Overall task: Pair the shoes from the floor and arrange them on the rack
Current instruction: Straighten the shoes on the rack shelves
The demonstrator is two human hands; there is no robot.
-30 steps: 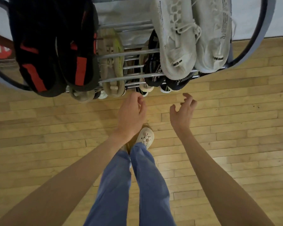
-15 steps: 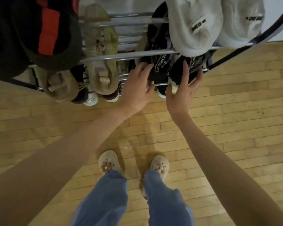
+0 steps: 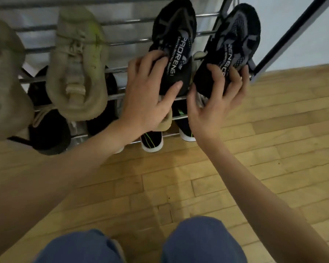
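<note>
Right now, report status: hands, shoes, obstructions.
Left hand grips left black sneaker; right hand grips right black sneaker. Both on rack rails. Nothing in the way.

Our left hand [image 3: 146, 99] covers the heel of the left black shoe [image 3: 174, 40], and our right hand [image 3: 215, 103] hides the heel of the right black shoe [image 3: 234, 42], so we cannot see how deep either grip reaches. The grey shoe [image 3: 2, 76] is cut off by the left edge. The dark shoes [image 3: 51, 128] on the lower rails sit in shadow, their shapes unclear. The rack [image 3: 122, 21] runs past the top edge.
</note>
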